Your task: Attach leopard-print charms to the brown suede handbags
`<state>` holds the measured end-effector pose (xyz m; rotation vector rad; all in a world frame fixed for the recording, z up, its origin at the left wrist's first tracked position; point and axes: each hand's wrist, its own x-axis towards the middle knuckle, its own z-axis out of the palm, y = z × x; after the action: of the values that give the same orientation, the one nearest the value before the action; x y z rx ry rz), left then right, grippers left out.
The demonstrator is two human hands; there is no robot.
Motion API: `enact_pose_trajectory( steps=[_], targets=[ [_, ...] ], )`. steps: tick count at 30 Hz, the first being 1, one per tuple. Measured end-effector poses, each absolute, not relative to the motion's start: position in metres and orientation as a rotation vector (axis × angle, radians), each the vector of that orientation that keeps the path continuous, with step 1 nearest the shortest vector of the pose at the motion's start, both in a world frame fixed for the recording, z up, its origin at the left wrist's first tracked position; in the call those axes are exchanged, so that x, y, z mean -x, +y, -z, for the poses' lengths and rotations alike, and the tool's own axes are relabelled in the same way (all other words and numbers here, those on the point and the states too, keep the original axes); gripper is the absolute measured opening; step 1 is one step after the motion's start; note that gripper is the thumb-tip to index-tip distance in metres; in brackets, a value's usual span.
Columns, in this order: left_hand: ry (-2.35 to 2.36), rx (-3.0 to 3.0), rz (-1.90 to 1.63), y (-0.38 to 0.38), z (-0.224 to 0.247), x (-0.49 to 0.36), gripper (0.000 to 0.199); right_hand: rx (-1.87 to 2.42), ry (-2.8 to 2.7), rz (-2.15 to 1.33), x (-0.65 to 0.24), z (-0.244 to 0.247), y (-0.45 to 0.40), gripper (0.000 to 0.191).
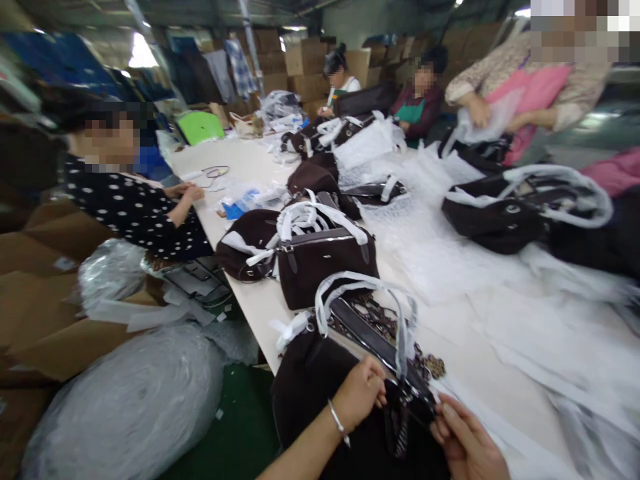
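A dark brown handbag (310, 387) stands at the near edge of the table, its top part-open over a patterned lining. White wrapping covers its raised handles (324, 300). My left hand (357, 395), with a bracelet at the wrist, has its fingers curled closed at the bag's near rim; what lies between the fingertips is partly hidden. My right hand (467, 437) pinches the glossy black trim at the right end of the bag's opening. Between both hands hangs a dark braided-looking strap or chain (399, 427), blurred. Just beyond stands another brown handbag (327, 267) with wrapped handles.
More wrapped bags (493, 213) and white wrapping sheets (430, 260) lie along the white table (260, 300). A large roll of clear wrap (130, 407) and cardboard boxes (45, 287) stand at left. Several co-workers are around the table, one in polka dots (135, 207) at left.
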<state>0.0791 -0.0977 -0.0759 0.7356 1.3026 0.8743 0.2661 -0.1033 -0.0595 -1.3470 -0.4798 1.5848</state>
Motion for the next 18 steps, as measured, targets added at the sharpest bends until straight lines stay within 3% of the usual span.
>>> enact_pose_trajectory(
  steps=[8, 18],
  targets=[
    [1.466, -1.055, -0.830, -0.088, 0.074, -0.074, 0.006, 1.494, -0.642, -1.572, -0.265, 0.066, -0.100, 0.036],
    [1.692, -1.596, -0.568, -0.079, 0.061, -0.093, 0.019, 1.828, -1.278, -1.399, -0.257, 0.057, -0.088, 0.026]
  ],
)
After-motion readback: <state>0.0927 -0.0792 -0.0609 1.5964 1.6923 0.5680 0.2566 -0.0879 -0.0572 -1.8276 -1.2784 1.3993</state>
